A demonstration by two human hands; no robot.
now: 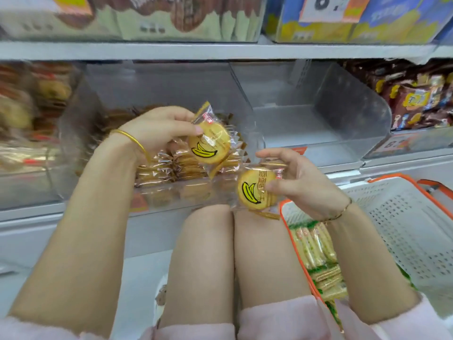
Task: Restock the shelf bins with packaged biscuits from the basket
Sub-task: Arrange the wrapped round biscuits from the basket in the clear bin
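Here, hands: left hand (159, 128), right hand (301, 182), each pinching a round, crinkly clear-wrapped banana biscuit (209, 146).

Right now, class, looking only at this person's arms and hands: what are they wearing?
The left hand has a plain gold bangle at its wrist. The right hand has a thin, darker bracelet. Fluffy pale pink sleeves are pushed up towards the elbows, leaving both forearms bare.
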